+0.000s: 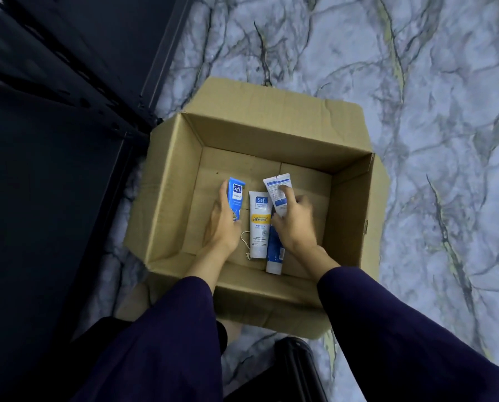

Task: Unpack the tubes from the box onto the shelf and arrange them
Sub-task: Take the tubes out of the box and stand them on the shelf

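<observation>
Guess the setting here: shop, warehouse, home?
Probably a shop stockroom or a home, not certain: dark metal shelf beside an open cardboard box of Safi tubes on a marble-patterned floor.

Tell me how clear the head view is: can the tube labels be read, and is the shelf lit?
Head view: wide-angle bend at edges; the white tube label is partly legible; right hand slightly motion-blurred; the dark shelf is underexposed, detail lost.
</observation>
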A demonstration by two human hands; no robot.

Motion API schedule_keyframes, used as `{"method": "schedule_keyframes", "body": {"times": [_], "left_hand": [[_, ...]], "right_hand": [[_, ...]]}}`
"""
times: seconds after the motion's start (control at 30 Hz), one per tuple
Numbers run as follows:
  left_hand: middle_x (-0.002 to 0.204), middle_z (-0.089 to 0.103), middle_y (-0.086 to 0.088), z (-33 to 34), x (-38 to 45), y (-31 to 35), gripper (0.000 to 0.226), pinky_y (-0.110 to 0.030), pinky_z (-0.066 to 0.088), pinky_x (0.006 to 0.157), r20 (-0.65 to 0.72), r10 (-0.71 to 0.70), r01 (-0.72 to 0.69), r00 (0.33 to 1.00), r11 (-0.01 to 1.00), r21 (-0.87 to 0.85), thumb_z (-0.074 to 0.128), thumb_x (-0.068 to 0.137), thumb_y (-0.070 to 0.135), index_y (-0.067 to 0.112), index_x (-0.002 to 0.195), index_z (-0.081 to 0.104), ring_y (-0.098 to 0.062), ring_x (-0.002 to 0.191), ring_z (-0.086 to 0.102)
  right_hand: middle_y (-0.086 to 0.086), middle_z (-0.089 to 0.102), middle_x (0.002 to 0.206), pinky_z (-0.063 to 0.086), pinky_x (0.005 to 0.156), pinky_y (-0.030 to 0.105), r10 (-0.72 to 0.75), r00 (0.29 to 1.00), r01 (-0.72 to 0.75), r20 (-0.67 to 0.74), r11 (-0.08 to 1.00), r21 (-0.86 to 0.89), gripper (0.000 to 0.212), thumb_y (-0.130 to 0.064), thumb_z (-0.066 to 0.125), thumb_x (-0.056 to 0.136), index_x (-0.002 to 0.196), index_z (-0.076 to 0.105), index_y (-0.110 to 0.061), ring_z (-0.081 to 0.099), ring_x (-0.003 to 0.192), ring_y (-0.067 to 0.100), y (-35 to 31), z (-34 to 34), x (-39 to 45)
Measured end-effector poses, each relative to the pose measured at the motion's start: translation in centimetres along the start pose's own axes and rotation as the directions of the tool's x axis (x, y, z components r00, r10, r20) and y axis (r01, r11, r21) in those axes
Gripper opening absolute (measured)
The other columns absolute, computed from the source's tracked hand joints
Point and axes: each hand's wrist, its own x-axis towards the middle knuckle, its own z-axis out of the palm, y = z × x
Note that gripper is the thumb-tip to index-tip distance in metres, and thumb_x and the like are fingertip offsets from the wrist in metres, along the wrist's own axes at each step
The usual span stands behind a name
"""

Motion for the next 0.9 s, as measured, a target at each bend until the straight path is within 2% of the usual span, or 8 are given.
{"method": "schedule_keyframes", "body": {"times": [0.13,0.27,0.37,0.47,0.57,0.7,0.8,0.9], "left_hand": [[0.132,0.048,-0.006,-2.4,-1.1,2.2,0.069,-0.035,0.047,0.089,-0.083,0.067,-0.068,0.994,0.997,-0.02,0.061,0.085,0.0,0.017,0.143,0.029,-0.023,0.113,0.053],[0.124,0.051,-0.005,-6.9,-3.6,5.3,0.065,-0.047,0.051,0.087,-0.219,0.116,-0.147,0.969,0.981,-0.13,0.063,0.083,0.004,0.022,0.138,0.034,-0.025,0.107,0.055],[0.122,0.053,-0.005,-11.0,-6.7,8.2,0.06,-0.038,0.047,0.09,-0.366,0.177,-0.236,0.913,0.964,-0.123,0.062,0.082,0.004,0.019,0.135,0.04,-0.024,0.108,0.055],[0.125,0.049,-0.004,-16.1,-11.1,11.3,0.057,-0.031,0.044,0.092,-0.497,0.223,-0.355,0.838,0.916,-0.187,0.061,0.084,0.003,0.019,0.136,0.041,-0.019,0.106,0.055],[0.13,0.048,0.0,-21.9,-16.0,13.7,0.056,-0.018,0.046,0.085,-0.609,0.296,-0.498,0.736,0.846,-0.191,0.062,0.087,0.009,0.02,0.138,0.039,-0.006,0.093,0.057],[0.12,0.053,0.006,-30.0,-23.5,16.2,0.05,-0.006,0.048,0.068,-0.762,0.348,-0.649,0.546,0.75,-0.123,0.063,0.089,0.013,0.023,0.133,0.042,0.01,0.087,0.056],[0.118,0.053,0.006,-35.6,-29.0,17.0,0.051,-0.005,0.047,0.068,-0.839,0.345,-0.695,0.42,0.717,-0.052,0.066,0.088,0.014,0.025,0.131,0.042,0.013,0.086,0.055],[0.117,0.055,0.008,-41.1,-33.9,16.5,0.053,-0.005,0.046,0.071,-0.893,0.338,-0.709,0.296,0.704,0.032,0.068,0.085,0.015,0.029,0.129,0.043,0.007,0.09,0.057]], "right_hand": [[0.004,0.035,0.129,0.052,0.082,0.026,-0.118,0.993,0.119,-0.017,0.991,0.064,0.06,-0.018,0.059,0.09,0.142,0.031,-0.029,0.051,0.104,0.015,-2.7,-1.9,-2.2],[0.003,0.037,0.123,0.043,0.074,0.019,-0.296,0.951,0.305,-0.088,0.945,0.119,0.065,-0.019,0.062,0.086,0.141,0.029,-0.027,0.051,0.091,0.011,-7.2,-5.4,-5.3],[0.002,0.037,0.121,0.035,0.076,0.013,-0.393,0.903,0.423,-0.174,0.886,0.192,0.07,-0.017,0.062,0.085,0.145,0.025,-0.022,0.046,0.083,0.0,-11.2,-8.6,-8.1],[0.006,0.04,0.131,0.033,0.088,0.014,-0.506,0.816,0.564,-0.278,0.802,0.196,0.07,-0.021,0.063,0.088,0.146,0.025,-0.016,0.045,0.1,0.004,-15.5,-11.7,-11.6],[0.009,0.045,0.133,0.028,0.089,0.012,-0.581,0.711,0.678,-0.396,0.716,0.166,0.068,-0.024,0.063,0.088,0.146,0.028,-0.013,0.045,0.114,0.017,-20.3,-14.3,-15.5],[0.002,0.05,0.129,0.039,0.094,0.022,-0.657,0.57,0.812,-0.494,0.543,0.216,0.067,-0.029,0.065,0.086,0.144,0.033,-0.018,0.05,0.11,0.013,-27.9,-17.1,-22.0],[-0.001,0.053,0.126,0.046,0.097,0.033,-0.723,0.467,0.884,-0.51,0.368,0.288,0.065,-0.03,0.065,0.085,0.141,0.034,-0.022,0.053,0.111,0.012,-33.8,-18.2,-27.1],[-0.001,0.055,0.124,0.049,0.094,0.041,-0.786,0.338,0.931,-0.518,0.199,0.304,0.063,-0.034,0.065,0.083,0.137,0.035,-0.026,0.056,0.109,0.015,-39.4,-18.5,-31.9]]}}
